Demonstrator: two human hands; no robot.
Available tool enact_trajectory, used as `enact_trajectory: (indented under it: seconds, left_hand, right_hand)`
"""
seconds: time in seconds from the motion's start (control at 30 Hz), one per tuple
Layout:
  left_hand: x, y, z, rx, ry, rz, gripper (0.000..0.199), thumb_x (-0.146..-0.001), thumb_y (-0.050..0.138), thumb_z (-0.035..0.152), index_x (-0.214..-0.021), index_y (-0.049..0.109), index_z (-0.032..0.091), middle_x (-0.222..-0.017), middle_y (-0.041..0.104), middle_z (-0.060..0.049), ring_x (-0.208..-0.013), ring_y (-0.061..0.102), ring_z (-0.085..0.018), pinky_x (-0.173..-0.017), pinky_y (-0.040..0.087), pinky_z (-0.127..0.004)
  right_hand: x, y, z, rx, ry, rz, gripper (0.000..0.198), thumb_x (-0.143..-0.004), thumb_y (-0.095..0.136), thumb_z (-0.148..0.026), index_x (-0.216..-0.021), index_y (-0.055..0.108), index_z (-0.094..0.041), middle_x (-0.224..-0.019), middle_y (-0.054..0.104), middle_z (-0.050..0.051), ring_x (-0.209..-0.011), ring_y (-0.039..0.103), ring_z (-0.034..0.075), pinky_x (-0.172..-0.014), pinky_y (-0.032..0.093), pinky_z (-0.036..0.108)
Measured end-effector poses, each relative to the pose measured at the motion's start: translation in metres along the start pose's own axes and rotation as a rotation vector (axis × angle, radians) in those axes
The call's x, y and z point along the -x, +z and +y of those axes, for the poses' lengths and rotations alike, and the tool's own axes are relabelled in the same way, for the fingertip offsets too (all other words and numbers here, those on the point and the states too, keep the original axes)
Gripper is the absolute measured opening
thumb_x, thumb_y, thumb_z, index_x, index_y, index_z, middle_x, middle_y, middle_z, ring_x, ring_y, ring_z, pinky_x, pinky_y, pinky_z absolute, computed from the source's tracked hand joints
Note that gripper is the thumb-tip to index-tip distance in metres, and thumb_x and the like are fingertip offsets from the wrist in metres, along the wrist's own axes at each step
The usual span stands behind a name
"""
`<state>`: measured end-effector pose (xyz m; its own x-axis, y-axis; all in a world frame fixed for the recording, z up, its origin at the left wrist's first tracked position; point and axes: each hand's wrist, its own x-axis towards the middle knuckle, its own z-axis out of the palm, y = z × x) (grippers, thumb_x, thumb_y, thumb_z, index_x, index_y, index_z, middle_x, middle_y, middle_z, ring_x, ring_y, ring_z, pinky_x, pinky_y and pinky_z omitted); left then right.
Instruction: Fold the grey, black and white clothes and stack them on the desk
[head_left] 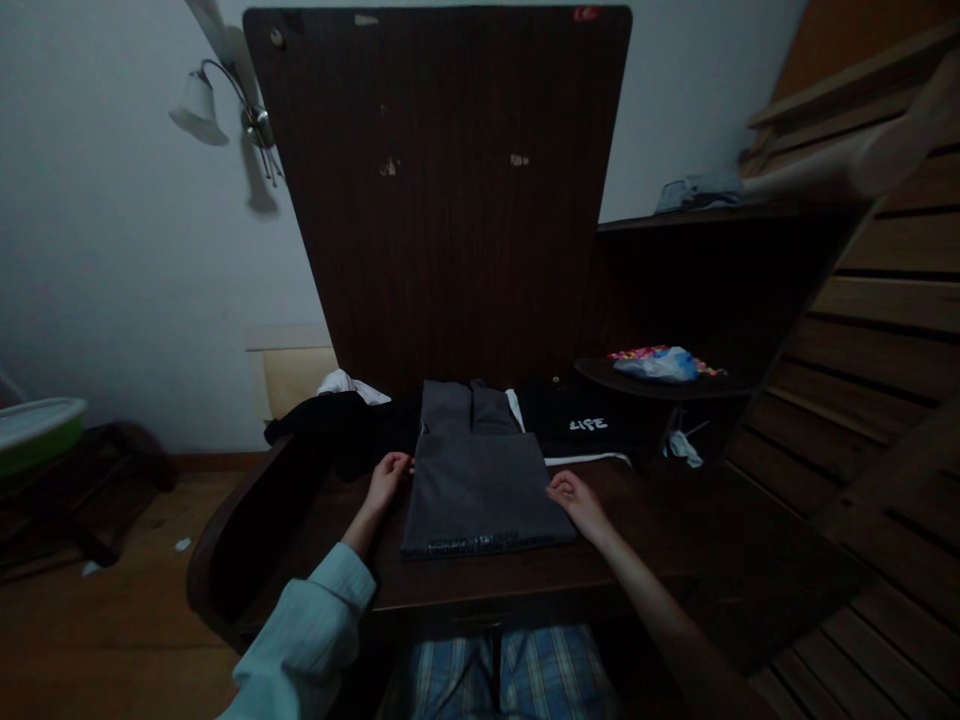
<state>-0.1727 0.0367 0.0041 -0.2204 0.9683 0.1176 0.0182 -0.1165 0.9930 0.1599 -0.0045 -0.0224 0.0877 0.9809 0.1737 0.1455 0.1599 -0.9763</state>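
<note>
Watching through the head view, I have a grey garment (480,490) lying folded on the worktop (652,510), directly in front of the person. Near part: a broad rectangle, dark print along its near edge. Far part: narrower strips side by side, running back toward an upright board (450,200).

My left hand (388,478) is at the garment's left edge, fingers bent and drawn together — whether they pinch cloth I cannot tell. My right hand (574,500) is at the right edge, fingertips curled in beside the fabric; grip also unclear from here. A pale sleeve (307,620) covers the left arm; the right forearm is bare.

Behind, to the left: black cloth (330,425), with a white cloth (341,382) just beyond it. Behind, to the right: dark fabric (555,415) bearing white figures. Farther right, a shelf (600,375) holds a plastic bag (667,368). Far left, low — a green basin (45,435). Wall lamp (199,110) above, left of the board. Light is dim throughout.
</note>
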Motion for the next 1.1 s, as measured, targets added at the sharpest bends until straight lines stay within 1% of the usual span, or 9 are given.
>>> enact_trajectory:
  seconds: [0.2,0.33,0.53,0.63,0.77,0.87,0.93,1.0,1.1]
  left_hand:
    - [-0.015,0.012,-0.001,0.034,0.007,0.015,0.047,-0.04,0.073,0.049,-0.065,0.054,0.014,-0.048,0.055,0.004,-0.045,0.051,-0.009,-0.045,0.037,-0.019]
    - [-0.018,0.014,-0.004,0.049,0.016,0.042,0.049,-0.037,0.074,0.048,-0.065,0.052,0.014,-0.048,0.055,0.005,-0.044,0.05,-0.008,-0.045,0.036,-0.018]
    - [-0.017,0.012,-0.006,0.024,0.048,0.133,0.043,-0.042,0.073,0.045,-0.063,0.049,0.016,-0.045,0.049,0.008,-0.043,0.047,-0.007,-0.044,0.035,-0.017]
    - [-0.017,0.013,-0.006,-0.013,0.061,0.152,0.043,-0.042,0.072,0.045,-0.063,0.048,0.017,-0.046,0.048,0.008,-0.044,0.048,-0.008,-0.046,0.036,-0.018]
    - [-0.013,0.017,-0.003,-0.066,0.048,0.163,0.042,-0.048,0.068,0.049,-0.068,0.049,0.017,-0.048,0.049,0.007,-0.046,0.049,-0.01,-0.048,0.037,-0.021]
    - [0.002,0.017,0.003,-0.202,0.031,0.12,0.041,-0.059,0.061,0.05,-0.08,0.054,0.015,-0.054,0.054,0.004,-0.055,0.055,-0.014,-0.055,0.042,-0.025]
    - [0.021,0.014,0.008,-0.309,0.019,0.045,0.045,-0.066,0.056,0.049,-0.095,0.055,0.014,-0.068,0.061,-0.002,-0.067,0.059,-0.018,-0.063,0.045,-0.027]
    - [0.046,0.007,0.013,-0.338,-0.006,-0.051,0.053,-0.071,0.053,0.049,-0.111,0.05,0.014,-0.081,0.064,-0.006,-0.077,0.061,-0.019,-0.069,0.046,-0.028]
    - [0.088,-0.008,0.016,-0.305,-0.046,-0.167,0.067,-0.073,0.05,0.051,-0.128,0.035,0.015,-0.081,0.064,-0.003,-0.075,0.061,-0.017,-0.067,0.047,-0.027]
  right_hand:
    - [-0.001,0.001,0.003,0.007,-0.029,0.004,0.025,-0.054,0.059,-0.042,-0.061,0.047,-0.021,-0.049,0.048,-0.006,-0.049,0.047,0.012,-0.05,0.034,0.023]
    - [-0.002,0.0,0.004,0.007,-0.036,-0.004,0.025,-0.054,0.06,-0.042,-0.061,0.047,-0.021,-0.05,0.048,-0.006,-0.05,0.047,0.012,-0.051,0.034,0.023]
    - [-0.001,-0.001,0.002,-0.004,-0.034,0.009,0.028,-0.054,0.062,-0.043,-0.061,0.048,-0.021,-0.051,0.049,-0.005,-0.052,0.048,0.012,-0.053,0.035,0.024]
    - [0.0,-0.001,-0.001,-0.008,-0.039,0.027,0.029,-0.053,0.063,-0.044,-0.06,0.048,-0.02,-0.052,0.048,-0.005,-0.052,0.048,0.012,-0.053,0.036,0.024]
    - [0.002,-0.002,-0.006,-0.036,0.009,0.047,0.036,-0.052,0.063,-0.05,-0.067,0.048,-0.021,-0.051,0.049,-0.006,-0.048,0.047,0.011,-0.047,0.033,0.022]
    - [0.008,-0.003,-0.01,-0.055,0.063,0.038,0.044,-0.053,0.061,-0.055,-0.079,0.048,-0.022,-0.049,0.048,-0.008,-0.044,0.045,0.011,-0.042,0.03,0.021]
    - [0.017,-0.003,-0.013,-0.066,0.078,0.001,0.049,-0.054,0.062,-0.055,-0.088,0.048,-0.021,-0.049,0.048,-0.008,-0.044,0.046,0.011,-0.044,0.032,0.022]
    - [0.028,-0.006,-0.015,-0.066,0.07,-0.047,0.053,-0.056,0.063,-0.053,-0.096,0.048,-0.021,-0.05,0.048,-0.008,-0.047,0.048,0.011,-0.047,0.035,0.023]
    - [0.047,-0.011,-0.018,-0.028,0.014,-0.082,0.056,-0.057,0.065,-0.05,-0.103,0.05,-0.021,-0.058,0.053,-0.005,-0.055,0.053,0.013,-0.053,0.04,0.024]
